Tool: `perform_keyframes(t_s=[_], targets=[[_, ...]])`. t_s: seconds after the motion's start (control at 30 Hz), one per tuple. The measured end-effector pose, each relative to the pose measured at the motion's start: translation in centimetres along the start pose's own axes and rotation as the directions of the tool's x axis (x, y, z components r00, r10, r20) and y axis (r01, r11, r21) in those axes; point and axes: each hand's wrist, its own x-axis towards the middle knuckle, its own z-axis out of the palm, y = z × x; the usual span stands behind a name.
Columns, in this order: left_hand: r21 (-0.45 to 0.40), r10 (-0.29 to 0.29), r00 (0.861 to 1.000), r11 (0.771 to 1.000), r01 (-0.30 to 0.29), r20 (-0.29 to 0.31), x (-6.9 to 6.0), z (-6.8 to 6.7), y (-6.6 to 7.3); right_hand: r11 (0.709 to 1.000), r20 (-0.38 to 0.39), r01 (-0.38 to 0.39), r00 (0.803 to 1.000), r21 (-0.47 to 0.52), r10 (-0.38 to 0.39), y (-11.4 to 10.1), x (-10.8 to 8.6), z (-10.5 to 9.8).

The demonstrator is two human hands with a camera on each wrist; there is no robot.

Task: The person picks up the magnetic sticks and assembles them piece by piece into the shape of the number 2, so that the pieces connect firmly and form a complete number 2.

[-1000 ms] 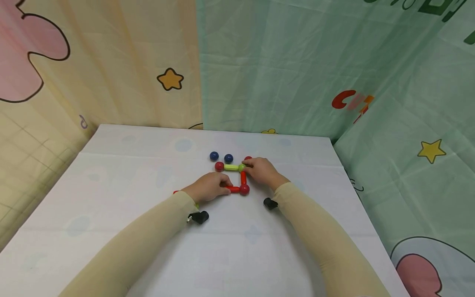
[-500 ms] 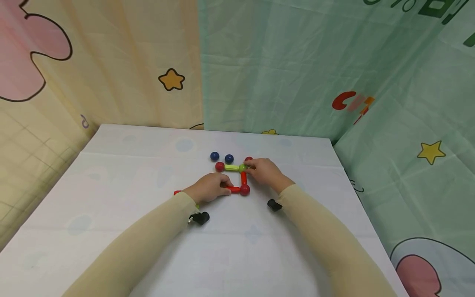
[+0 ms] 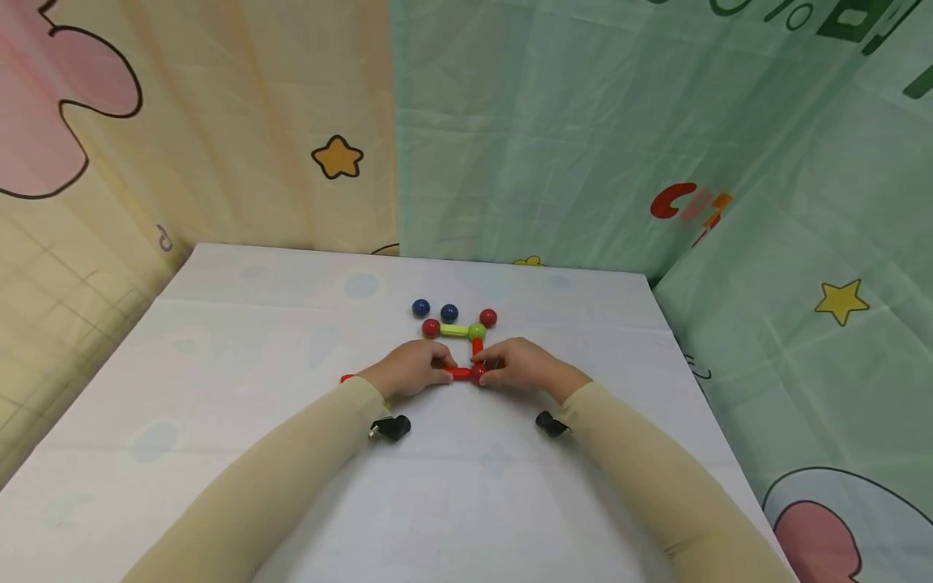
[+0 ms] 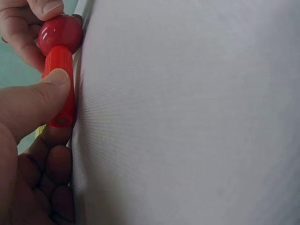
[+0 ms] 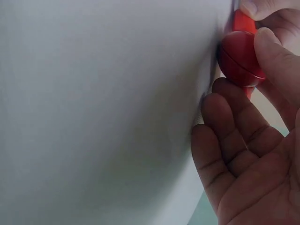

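My left hand (image 3: 411, 367) pinches a short red rod (image 4: 62, 110) between thumb and fingers. A red ball (image 5: 239, 56) sits on that rod's right end, and my right hand (image 3: 528, 366) holds the ball with thumb and fingertips. From this corner a second red rod (image 3: 477, 346) runs away to a lime green ball (image 3: 477, 331). A lime green rod (image 3: 455, 330) leads left from there to another red ball (image 3: 431, 328). The joined pieces lie on the white-covered table. In the left wrist view, the red rod's near end is bare.
Two dark blue balls (image 3: 420, 308) and a loose red ball (image 3: 488, 317) lie just behind the joined pieces. Beside my left wrist, a red piece (image 3: 347, 378) and a green piece (image 3: 388, 404) peek out, mostly hidden. Printed cloth walls (image 3: 525, 146) stand behind the table.
My right hand has moved from the lime green ball toward me to the red corner ball and now holds it. The loose red ball behind is uncovered. My left hand stays put.
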Motion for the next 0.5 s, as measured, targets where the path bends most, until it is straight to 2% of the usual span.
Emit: perform_keyframes(t_s=[0.23, 0.5], targets=[[-0.015, 0.002, 1.0, 1.0, -0.002, 0.007, 0.21, 0.11, -0.17, 0.999, -0.014, -0.023, 1.0, 0.04, 0.024, 0.36, 0.07, 0.52], [-0.019, 0.016, 1.0, 1.0, -0.016, 0.005, 0.11, 0.11, -0.44, 0.999, -0.029, -0.037, 0.999, 0.036, 0.038, 0.4, 0.14, 0.81]])
